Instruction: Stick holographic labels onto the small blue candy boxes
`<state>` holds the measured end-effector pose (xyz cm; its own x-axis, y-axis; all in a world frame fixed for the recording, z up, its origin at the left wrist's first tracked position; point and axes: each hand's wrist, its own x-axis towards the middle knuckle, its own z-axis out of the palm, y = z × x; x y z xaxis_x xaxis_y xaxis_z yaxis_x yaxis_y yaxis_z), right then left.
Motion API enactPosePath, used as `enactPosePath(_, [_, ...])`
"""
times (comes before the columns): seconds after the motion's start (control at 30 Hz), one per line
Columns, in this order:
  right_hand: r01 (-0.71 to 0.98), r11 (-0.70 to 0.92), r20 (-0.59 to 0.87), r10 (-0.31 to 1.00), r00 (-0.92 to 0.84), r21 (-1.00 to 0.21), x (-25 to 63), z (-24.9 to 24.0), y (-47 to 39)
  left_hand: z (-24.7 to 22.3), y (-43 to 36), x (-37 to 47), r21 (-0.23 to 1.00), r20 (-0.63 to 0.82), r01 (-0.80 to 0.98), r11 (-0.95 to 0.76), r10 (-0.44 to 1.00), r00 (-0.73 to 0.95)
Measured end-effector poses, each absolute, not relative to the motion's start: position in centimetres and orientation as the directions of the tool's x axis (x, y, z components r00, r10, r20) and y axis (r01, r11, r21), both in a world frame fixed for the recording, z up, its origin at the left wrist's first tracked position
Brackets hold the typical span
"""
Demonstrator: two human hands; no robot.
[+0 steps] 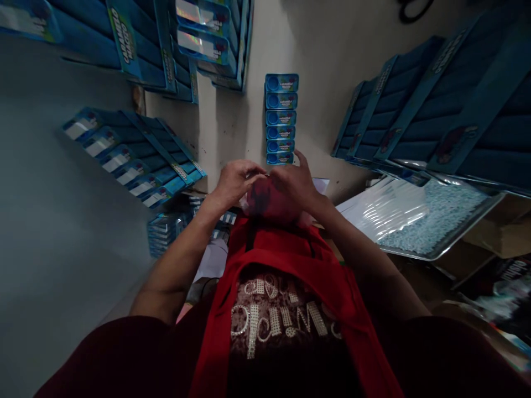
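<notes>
At the table's near edge my left hand (pixel 238 181) is closed, its fingertips brought together at something small that I cannot make out. Close beside it, my right hand (pixel 296 179) is bent inward, with one finger reaching toward the near end of a row. That row is several small blue candy packs (pixel 281 117) marked "Caramelo Macizo", lined up away from me. Beneath both hands bulges a dark pink-red bundle (pixel 269 200), perhaps a bag; its contents are unclear. The right fingertips are partly hidden.
Stacked blue display boxes (pixel 136 152) stand at the left, with more boxes (pixel 211 38) behind. Large blue boxes (pixel 440 105) line the right. Below them a metal tray (pixel 440 251) holds small pale-blue pieces. Wrapped blue packs (pixel 164 235) sit lower left, and a dark ring-shaped object (pixel 415 14) lies far right.
</notes>
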<state>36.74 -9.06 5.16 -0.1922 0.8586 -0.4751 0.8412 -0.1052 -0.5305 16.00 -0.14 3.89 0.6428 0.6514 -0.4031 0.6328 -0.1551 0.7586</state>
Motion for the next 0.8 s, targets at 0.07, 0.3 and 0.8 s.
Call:
enactPosePath(0.07, [0.824, -0.157, -0.503, 0.847, -0.17, -0.544, 37.2, 4.9, -8.7, 4.1, -0.1, 15.5, 0.79, -0.394, 0.606, -0.095, 0.679, 0.62])
enactPosePath(0.3, [0.686, -0.177, -0.47, 0.842, -0.266, -0.706, 39.0, 3.4, -8.8, 4.6, -0.3, 14.1, 0.763, -0.465, 0.643, 0.066, 0.747, 0.475])
enactPosePath(0.8, [0.758, -0.154, -0.454, 0.868, -0.203, -0.634, 35.5, 3.9, -7.8, 3.8, 0.1, 14.9, 0.726, -0.536, 0.661, 0.19, 0.759, 0.371])
